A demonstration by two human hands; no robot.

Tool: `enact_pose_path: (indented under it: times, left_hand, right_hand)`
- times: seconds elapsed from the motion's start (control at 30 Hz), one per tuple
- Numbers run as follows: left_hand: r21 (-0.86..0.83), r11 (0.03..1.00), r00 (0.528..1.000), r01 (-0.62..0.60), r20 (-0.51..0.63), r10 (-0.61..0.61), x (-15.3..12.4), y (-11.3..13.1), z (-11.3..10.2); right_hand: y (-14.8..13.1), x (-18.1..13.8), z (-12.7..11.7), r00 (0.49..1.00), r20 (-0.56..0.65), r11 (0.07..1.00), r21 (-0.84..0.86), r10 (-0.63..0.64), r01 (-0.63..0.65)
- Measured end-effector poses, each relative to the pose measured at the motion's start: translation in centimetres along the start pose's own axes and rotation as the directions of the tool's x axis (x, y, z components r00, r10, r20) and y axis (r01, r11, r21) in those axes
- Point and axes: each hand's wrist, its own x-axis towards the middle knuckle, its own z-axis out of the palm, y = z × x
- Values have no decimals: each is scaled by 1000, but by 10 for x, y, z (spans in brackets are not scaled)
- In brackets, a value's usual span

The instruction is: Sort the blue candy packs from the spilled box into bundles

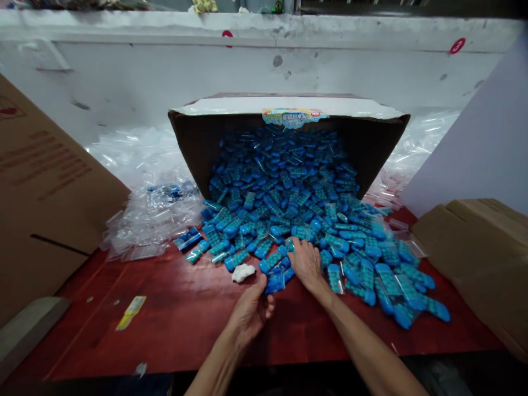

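Observation:
Small blue-capped packets with turquoise bead-like contents in clear wrap [272,258] spill from a tipped cardboard box [190,148] onto the red table. At the front edge of this heap, my right hand [306,264] has its fingers bent over a clear-wrapped blue packet [290,244]. My left hand [249,311] is turned on its side, thumb and curled fingers apart. Its thumb tip is beside shiny dark-blue sachets [275,282] lying on the table. A crumpled white lump [243,273] rests just left of that thumb.
Clear plastic sleeves [144,220] are heaped to the left, and more clear plastic [424,143] lies behind on the right. Cardboard boxes flank the red table [177,319] at left [49,192] and right [478,258]. A yellow-and-white label [131,312] sticks to the tabletop.

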Motion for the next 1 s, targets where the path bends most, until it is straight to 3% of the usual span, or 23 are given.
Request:
enact_pose_path:
  times: [0.07,0.13,0.23,0.3,0.5,0.73,1.0]
  left_hand:
    - [-16,1000,1000,3,10,-3,1,-1,-2]
    - [-16,1000,1000,3,27,-2,2,-1,-4]
    - [-34,999,999,-22,45,23,3,0,-6]
    - [-63,997,998,-43,42,46,3,0,-7]
    - [-80,996,998,-40,40,43,1,-1,-2]
    - [-16,995,993,-103,60,104,-1,-2,-4]
    - [57,981,981,-186,71,182,-1,0,-5]
  right_hand:
    - [5,1,-8,999,4,998,54,-36,36]
    - [11,-2,-19,996,3,970,224,-95,92]
    - [20,-17,-41,981,17,798,583,-195,149]
    - [23,-32,-54,965,52,722,673,-258,157]
    - [20,-58,-72,936,92,753,623,-339,211]
    - [16,-63,-67,911,68,799,509,-408,320]
    - [11,-68,-77,888,98,835,400,-449,378]
